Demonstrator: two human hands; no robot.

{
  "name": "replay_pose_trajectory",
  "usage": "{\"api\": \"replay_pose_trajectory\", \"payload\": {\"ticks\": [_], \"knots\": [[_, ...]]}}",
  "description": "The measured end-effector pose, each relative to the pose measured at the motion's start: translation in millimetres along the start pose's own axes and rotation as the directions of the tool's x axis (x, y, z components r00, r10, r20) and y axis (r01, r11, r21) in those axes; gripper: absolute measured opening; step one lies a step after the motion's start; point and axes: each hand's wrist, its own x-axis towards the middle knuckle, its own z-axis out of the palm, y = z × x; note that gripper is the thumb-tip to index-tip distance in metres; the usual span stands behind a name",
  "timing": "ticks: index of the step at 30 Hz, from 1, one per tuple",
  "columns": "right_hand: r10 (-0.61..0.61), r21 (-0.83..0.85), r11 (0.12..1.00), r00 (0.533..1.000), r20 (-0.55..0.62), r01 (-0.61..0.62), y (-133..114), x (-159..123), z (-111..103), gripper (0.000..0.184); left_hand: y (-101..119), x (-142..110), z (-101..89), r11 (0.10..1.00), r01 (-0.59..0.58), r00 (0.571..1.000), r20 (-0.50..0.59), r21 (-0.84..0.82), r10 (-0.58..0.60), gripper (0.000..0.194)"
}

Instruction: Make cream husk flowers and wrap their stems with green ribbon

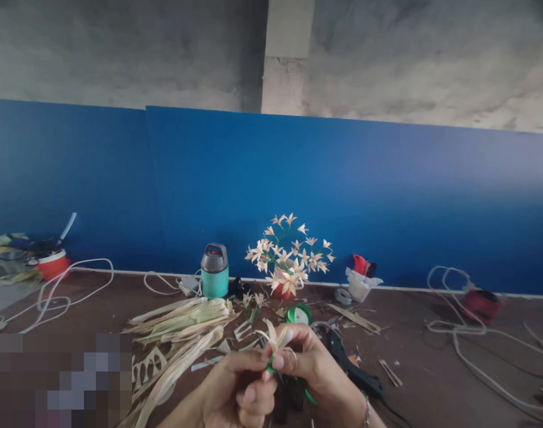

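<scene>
Low in the middle of the view, both my hands meet around a small pale leaf-strip flower (275, 336) on a green-wrapped stem. My left hand (236, 389) is closed on the lower stem. My right hand (309, 359) pinches the stem just below the petals, where green tape (270, 366) shows. Just beyond my fingers lies a green tape roll (299, 314). A pot of finished pale flowers (289, 255) stands further back by the blue wall.
Dried leaf strips (182, 324) lie spread at the left. A black glue gun (349, 365) rests by my right wrist. A teal flask (214, 270), a white cup (359, 285), red containers (52, 264) and white cables (467, 345) sit on the brown table.
</scene>
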Motion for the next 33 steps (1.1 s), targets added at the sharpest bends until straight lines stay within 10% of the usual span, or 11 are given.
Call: {"api": "replay_pose_trajectory", "payload": {"ticks": [11,18,27,33], "knots": [[-0.062,0.059,0.996,0.995,-0.076,0.067,1,4,4,0.019,-2,2,10.4,0.994,-0.104,0.976,-0.196,-0.036,0.095,0.020],[-0.088,-0.013,0.996,0.970,-0.228,0.088,-1,10,1,0.022,-4,3,13.9,0.823,-0.426,0.735,-0.385,0.377,0.557,0.012],[-0.171,-0.261,0.962,0.925,-0.340,0.082,3,6,4,0.023,-3,4,19.0,0.592,-0.257,0.590,-0.361,0.764,0.722,0.026],[-0.182,-0.266,0.959,0.930,-0.320,0.096,5,8,3,0.020,2,2,20.9,0.608,-0.220,0.625,-0.368,0.763,0.688,0.025]]}}
